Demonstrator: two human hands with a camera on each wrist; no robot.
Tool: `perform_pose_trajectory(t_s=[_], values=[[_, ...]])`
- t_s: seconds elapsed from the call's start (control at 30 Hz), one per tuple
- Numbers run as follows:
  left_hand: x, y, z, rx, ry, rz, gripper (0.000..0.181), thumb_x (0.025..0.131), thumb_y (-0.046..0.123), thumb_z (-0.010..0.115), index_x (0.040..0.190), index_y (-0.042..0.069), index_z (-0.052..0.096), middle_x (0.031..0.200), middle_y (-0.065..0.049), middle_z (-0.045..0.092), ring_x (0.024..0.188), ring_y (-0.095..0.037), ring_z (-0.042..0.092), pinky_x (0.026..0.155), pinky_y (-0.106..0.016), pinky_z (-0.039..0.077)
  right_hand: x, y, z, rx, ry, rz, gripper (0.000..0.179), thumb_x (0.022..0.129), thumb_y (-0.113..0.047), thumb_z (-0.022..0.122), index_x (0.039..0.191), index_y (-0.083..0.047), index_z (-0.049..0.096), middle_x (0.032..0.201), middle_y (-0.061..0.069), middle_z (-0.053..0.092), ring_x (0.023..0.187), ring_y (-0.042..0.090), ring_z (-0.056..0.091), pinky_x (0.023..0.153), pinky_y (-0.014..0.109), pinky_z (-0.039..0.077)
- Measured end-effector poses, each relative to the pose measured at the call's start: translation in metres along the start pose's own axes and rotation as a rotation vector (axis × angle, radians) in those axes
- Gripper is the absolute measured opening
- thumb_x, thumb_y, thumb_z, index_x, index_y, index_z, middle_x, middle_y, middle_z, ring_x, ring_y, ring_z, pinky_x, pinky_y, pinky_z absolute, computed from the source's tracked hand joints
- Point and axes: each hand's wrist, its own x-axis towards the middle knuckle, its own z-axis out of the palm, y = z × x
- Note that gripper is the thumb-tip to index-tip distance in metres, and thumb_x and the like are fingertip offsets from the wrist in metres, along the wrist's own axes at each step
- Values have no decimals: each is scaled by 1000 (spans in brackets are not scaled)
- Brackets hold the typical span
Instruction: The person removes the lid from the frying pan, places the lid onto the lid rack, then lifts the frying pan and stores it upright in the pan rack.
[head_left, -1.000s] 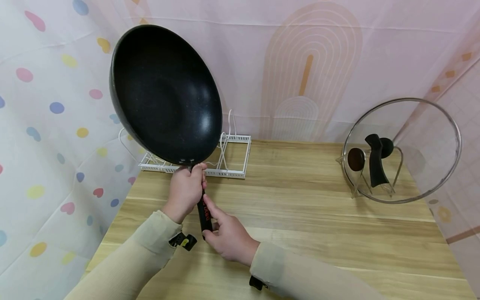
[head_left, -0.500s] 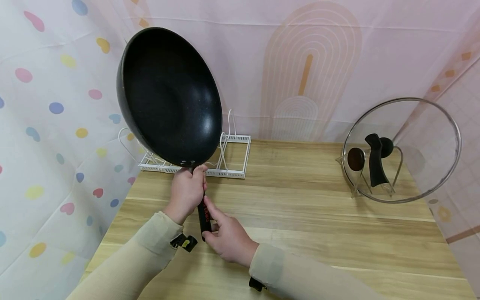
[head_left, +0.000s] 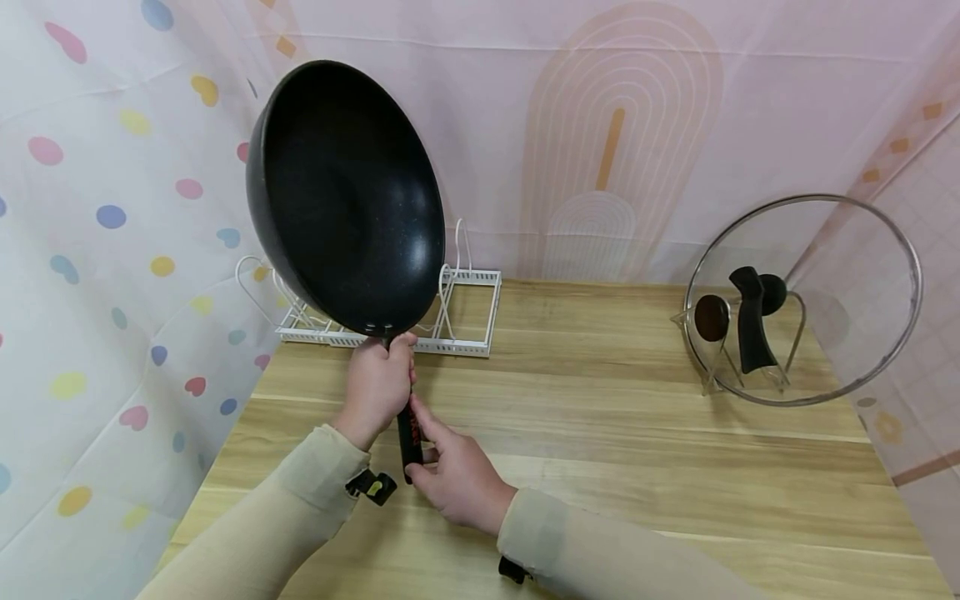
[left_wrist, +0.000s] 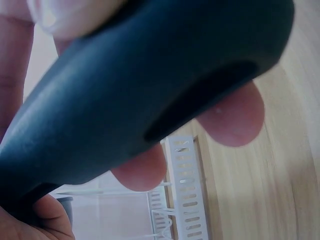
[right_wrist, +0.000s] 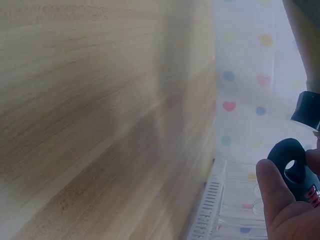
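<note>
A deep black wok is held up off the table in the head view, its dark inside facing me and its handle pointing down. My left hand grips the handle just below the bowl. Lower down, my right hand pinches the same handle near its end, with the thumb at the tip and the index finger along the side. The left wrist view has the handle up close, with fingertips showing beyond it. A hole in the handle end shows in the right wrist view.
Behind the wok, partly hidden by it, a white wire rack stands on the wooden table. To the right, a glass lid leans upright in a small stand. Patterned curtains hang close behind and at the left.
The wok has turned about its handle, so its left rim has swung rightward and more of its outer wall shows. My left hand has shifted slightly right and down; the right hand barely moved.
</note>
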Motion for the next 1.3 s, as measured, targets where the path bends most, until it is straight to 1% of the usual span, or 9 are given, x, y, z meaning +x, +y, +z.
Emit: perform_pose_trajectory(t_s=[0.13, 0.3, 0.33, 0.53, 0.63, 0.87, 1.0, 1.1, 1.3], values=[[0, -2, 1, 15, -1, 8, 33, 110, 24, 47, 88, 7, 66, 62, -2, 58, 56, -22, 57, 52, -31, 45, 0, 1, 0, 12, 5, 5, 87, 101, -1, 65, 169, -29, 18, 169, 8, 38, 123, 22, 70, 80, 14, 56], [1, -5, 3, 48, 0, 14, 40, 110, 25, 47, 78, 7, 63, 60, -3, 59, 53, -24, 55, 51, -33, 43, 0, 3, 1, 40, 24, 15, 88, 100, -1, 67, 169, -30, 21, 164, 9, 46, 120, 20, 71, 81, 15, 57], [1, -6, 3, 47, -4, 15, 39, 110, 25, 47, 79, 7, 63, 60, -3, 59, 53, -23, 55, 51, -33, 43, 0, 3, 2, 44, 28, 17, 88, 100, 0, 67, 169, -30, 21, 162, 10, 49, 120, 19, 72, 81, 15, 57], [0, -9, 5, 34, -13, 19, 32, 110, 22, 44, 100, 5, 69, 62, -3, 60, 55, -22, 56, 51, -32, 44, 2, 5, 2, 39, 36, 27, 88, 100, -1, 68, 168, -31, 22, 160, 11, 51, 118, 18, 73, 78, 15, 57], [1, -11, 6, 35, -7, 22, 32, 110, 22, 45, 102, 4, 70, 62, -2, 60, 54, -22, 56, 50, -32, 44, 2, 6, 2, 28, 34, 19, 88, 100, 0, 68, 169, -31, 22, 162, 9, 50, 117, 17, 73, 78, 14, 57], [2, -12, 8, 4, -10, 22, 32, 110, 19, 45, 104, 1, 71, 59, -1, 58, 52, -18, 55, 48, -31, 43, 2, 8, 2, 4, 41, -3, 87, 99, 1, 68, 169, -26, 23, 157, 13, 55, 117, 18, 73, 80, 13, 57], [2, -13, 10, 6, -15, 12, 32, 110, 21, 46, 105, 2, 71, 59, -1, 58, 51, -18, 54, 48, -31, 43, 3, 9, 3, 16, 52, 19, 86, 99, 0, 69, 169, -23, 24, 147, 15, 63, 117, 19, 74, 82, 15, 57], [2, -15, 12, 13, -14, 10, 32, 110, 22, 47, 101, 2, 70, 59, -1, 58, 51, -18, 54, 48, -32, 43, 5, 10, 3, 40, 66, 44, 84, 98, 0, 70, 168, -19, 27, 140, 14, 67, 117, 20, 74, 83, 16, 58], [1, -17, 16, 36, -5, 10, 31, 109, 20, 46, 105, 2, 71, 59, -2, 59, 49, -18, 52, 47, -31, 43, 6, 12, 2, 22, 74, 59, 83, 97, 0, 73, 166, -12, 29, 134, 15, 69, 114, 21, 75, 81, 15, 58]])
